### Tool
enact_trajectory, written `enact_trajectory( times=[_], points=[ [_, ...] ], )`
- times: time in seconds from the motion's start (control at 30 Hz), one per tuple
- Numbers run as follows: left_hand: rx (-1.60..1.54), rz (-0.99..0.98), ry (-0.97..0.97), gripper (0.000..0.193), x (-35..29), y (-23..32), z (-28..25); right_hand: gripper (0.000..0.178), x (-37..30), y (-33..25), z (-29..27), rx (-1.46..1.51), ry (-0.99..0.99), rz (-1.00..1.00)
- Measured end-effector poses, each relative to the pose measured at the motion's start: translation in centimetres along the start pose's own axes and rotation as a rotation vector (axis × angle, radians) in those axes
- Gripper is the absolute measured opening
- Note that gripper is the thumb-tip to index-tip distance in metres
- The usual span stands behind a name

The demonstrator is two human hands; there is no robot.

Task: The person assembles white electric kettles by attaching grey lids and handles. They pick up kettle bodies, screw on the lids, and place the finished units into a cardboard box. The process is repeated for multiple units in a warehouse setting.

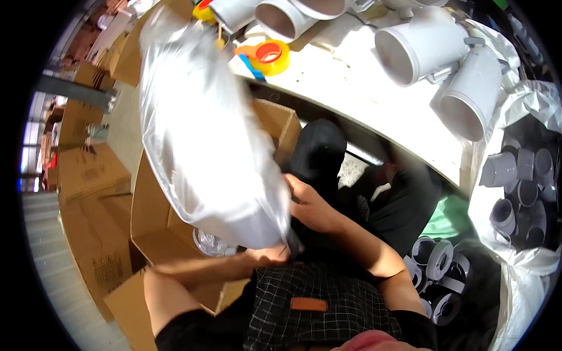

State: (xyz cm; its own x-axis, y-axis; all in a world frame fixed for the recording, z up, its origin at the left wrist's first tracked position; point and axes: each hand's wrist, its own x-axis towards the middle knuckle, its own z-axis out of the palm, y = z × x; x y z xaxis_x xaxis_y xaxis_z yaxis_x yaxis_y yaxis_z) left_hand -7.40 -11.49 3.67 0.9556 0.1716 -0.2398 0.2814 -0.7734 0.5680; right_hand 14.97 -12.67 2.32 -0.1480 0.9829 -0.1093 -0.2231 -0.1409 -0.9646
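A long, bulky clear plastic bag point(211, 134) with whitish contents slants up and away in front of me, over an open cardboard box point(161, 248). Glare and blur hide what the bag contains. My left hand point(270, 255) is closed at the bag's near lower end, its fingers partly hidden beneath the plastic. On the bag's right side, my right hand point(314, 206) grips the edge with curled fingers. Down in the box, beside my left forearm, lies something round in clear plastic point(213, 244).
Several grey pipe fittings point(424, 50) lie on the white worktable point(357, 88), beside yellow tape point(274, 57) on a dispenser. A white sack point(530, 266) of grey fittings stands at right. Grey rings point(439, 260) lie below it. Cardboard boxes point(93, 234) line the left.
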Motion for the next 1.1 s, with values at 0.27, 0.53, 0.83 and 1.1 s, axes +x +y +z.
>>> enact_trajectory(
  times=[0.27,0.53,0.83,1.1],
  points=[
    [-1.585,-0.456,0.539,0.037,6.0,-9.3,-7.8,0.063,-4.8,-2.6,-20.1,0.251,1.42,-0.522],
    [-1.545,-1.209,0.829,0.036,3.9,-27.5,18.2,0.036,-3.6,-11.3,-30.9,0.522,1.463,-0.921],
    [-0.309,-0.319,1.292,0.042,13.9,-9.5,-7.4,0.015,-17.9,-9.2,-17.2,-0.509,1.916,-1.044],
    [-0.133,0.495,0.31,0.064,26.0,15.5,-14.3,0.029,-19.7,-13.5,-15.0,-0.857,1.274,-0.738]
  ],
)
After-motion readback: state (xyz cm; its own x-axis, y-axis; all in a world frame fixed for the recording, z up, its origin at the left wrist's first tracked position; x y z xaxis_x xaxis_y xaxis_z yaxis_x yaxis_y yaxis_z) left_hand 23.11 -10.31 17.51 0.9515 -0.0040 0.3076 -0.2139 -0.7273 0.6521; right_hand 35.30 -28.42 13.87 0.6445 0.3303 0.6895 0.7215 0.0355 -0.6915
